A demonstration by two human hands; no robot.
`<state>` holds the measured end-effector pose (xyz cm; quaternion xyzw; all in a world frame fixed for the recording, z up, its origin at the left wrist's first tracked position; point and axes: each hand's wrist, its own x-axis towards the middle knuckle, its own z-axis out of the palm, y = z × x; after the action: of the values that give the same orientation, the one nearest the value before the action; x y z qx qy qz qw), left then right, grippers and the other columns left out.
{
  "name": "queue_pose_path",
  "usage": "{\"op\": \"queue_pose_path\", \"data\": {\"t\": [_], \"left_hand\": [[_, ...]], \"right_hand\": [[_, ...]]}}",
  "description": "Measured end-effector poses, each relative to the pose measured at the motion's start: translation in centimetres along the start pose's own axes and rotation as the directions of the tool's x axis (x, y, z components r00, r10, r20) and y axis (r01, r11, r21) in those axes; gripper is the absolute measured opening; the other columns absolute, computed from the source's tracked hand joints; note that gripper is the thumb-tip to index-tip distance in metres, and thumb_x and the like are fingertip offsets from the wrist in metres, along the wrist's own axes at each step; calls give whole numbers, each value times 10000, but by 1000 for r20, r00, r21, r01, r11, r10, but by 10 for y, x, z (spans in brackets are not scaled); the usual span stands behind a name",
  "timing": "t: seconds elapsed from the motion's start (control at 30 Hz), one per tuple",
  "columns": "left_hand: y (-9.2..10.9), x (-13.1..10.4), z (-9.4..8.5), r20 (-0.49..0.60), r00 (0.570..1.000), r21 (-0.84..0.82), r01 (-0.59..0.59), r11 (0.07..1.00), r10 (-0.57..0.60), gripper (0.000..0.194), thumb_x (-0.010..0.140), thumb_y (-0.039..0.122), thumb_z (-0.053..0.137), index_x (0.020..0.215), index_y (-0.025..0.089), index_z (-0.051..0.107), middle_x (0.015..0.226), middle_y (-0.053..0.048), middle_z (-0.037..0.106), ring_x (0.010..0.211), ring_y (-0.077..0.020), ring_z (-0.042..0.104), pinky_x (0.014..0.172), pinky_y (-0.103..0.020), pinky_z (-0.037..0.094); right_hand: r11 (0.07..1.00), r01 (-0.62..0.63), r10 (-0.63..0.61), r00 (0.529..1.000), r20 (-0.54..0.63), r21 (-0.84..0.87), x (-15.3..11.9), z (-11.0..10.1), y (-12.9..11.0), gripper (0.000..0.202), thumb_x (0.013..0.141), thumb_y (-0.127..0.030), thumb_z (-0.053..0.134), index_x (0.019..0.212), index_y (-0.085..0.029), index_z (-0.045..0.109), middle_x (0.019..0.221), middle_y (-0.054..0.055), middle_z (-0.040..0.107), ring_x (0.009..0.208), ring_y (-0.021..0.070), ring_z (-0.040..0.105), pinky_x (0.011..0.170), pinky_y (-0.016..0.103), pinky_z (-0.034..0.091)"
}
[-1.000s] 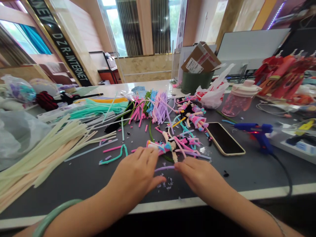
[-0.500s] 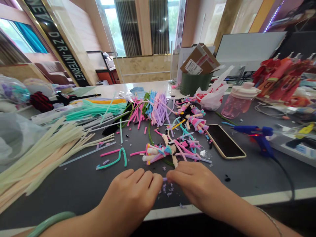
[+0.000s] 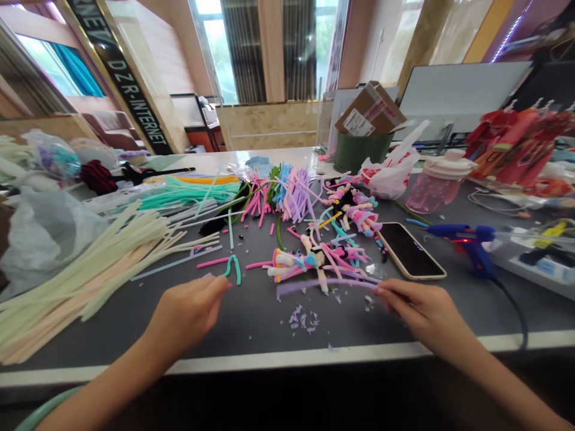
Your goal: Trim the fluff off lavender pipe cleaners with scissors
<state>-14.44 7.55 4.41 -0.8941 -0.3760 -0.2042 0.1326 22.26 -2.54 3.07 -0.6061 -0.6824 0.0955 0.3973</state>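
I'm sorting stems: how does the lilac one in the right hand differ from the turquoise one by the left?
The lilac stem arches gently; the turquoise stem bends sharply. The right hand grips the lilac stem; the left hand partly hides the turquoise one. Both are thin.

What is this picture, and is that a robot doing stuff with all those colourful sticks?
No robot here! These are a person's own two bare hands, seen by a camera worn on the head, looking forward and down.

The right hand holds one end of a long purple strip. The left hand has its fingertips together near a bent turquoise stick; I can't tell if it pinches anything.

On the grey table lie bundles of pale sticks, a little doll-like figure, purple scraps, a phone and a blue glue gun. A pink bottle stands behind the phone.
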Motion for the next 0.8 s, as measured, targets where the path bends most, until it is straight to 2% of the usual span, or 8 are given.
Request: {"op": "queue_pose_path", "data": {"t": [0.1,0.2,0.3,0.43,0.5,0.57,0.63,0.8], "left_hand": [[12,-13,-1,-135,988,18,-72,997,74,353,1008,200,381,693,205,542,542,23,537,455,-142,501,502,-275,376],[54,-29,-1,-207,958,-77,-220,972,200,398,1030,233,409,641,215,493,524,30,493,454,-138,468,475,-292,339],[106,-40,14,-105,899,-245,-439,865,426,428,1045,227,360,651,207,524,547,15,547,477,-150,504,465,-303,368],[164,-51,69,140,721,-457,-560,691,678,158,968,127,506,1010,101,656,818,-65,736,682,-198,672,526,-300,507],[190,-58,102,126,651,-522,-598,608,749,245,976,103,464,1128,109,657,1160,-115,747,1076,-233,682,859,-379,567],[215,-64,131,66,519,-610,-655,446,852,273,1003,214,465,1172,286,667,1365,40,666,1327,-152,536,1086,-378,457],[237,-67,155,21,381,-674,-677,294,924,288,1001,218,465,1158,329,680,1471,85,576,1431,-94,403,1170,-352,349],[257,-63,199,44,257,-731,-651,206,965,218,901,431,636,972,263,757,1104,-14,790,1142,-200,667,1067,-352,452]], "right_hand": [[994,-102,105,991,-79,41,-15,7,11,301,882,-427,563,677,-238,678,477,-38,574,408,109,511,448,232,395],[979,-163,182,969,-165,123,-24,13,17,302,891,-445,554,747,-222,698,485,-37,561,421,112,519,447,232,403],[957,-188,239,943,-231,222,-27,16,18,358,887,-518,540,780,-215,697,488,-30,547,424,121,512,423,244,396],[928,-199,287,921,-264,314,-29,17,18,360,841,-575,598,780,-233,693,502,-34,535,446,121,494,449,260,408],[915,-206,305,916,-262,346,-30,17,17,355,823,-582,618,766,-240,692,506,-34,529,454,121,484,458,267,408],[905,-213,321,910,-262,369,-31,17,17,347,812,-580,632,752,-243,690,512,-32,528,462,121,477,463,272,406],[896,-220,335,905,-261,385,-31,17,17,335,806,-570,644,747,-244,690,516,-31,526,469,121,475,473,277,407],[881,-236,358,899,-252,410,-30,16,14,315,806,-549,655,747,-242,692,520,-30,529,474,120,474,482,281,406]]}}
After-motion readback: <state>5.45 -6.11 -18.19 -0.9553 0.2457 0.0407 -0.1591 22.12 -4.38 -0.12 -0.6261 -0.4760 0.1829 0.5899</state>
